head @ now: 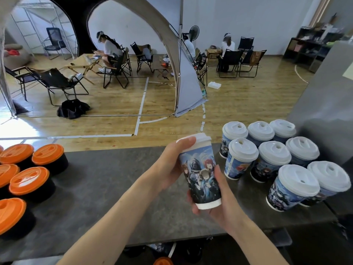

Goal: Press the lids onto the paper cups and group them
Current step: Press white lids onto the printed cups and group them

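I hold a printed paper cup [200,176] with a white lid [202,138] tilted above the grey table [114,188]. My left hand [172,165] grips the cup near its top, the fingers curled over the lid's rim. My right hand [219,203] wraps round the cup's base from below, thumb on the printed side. To the right stand several white-lidded printed cups [271,161] grouped close together. At the left stand several black cups with orange lids [32,180].
The table's far edge runs behind the cups, with a wooden floor beyond. A grey wall panel [324,104] rises at the right behind the white-lidded group. People sit on folding chairs [114,69] far off. An orange lid [163,261] shows below the table's near edge.
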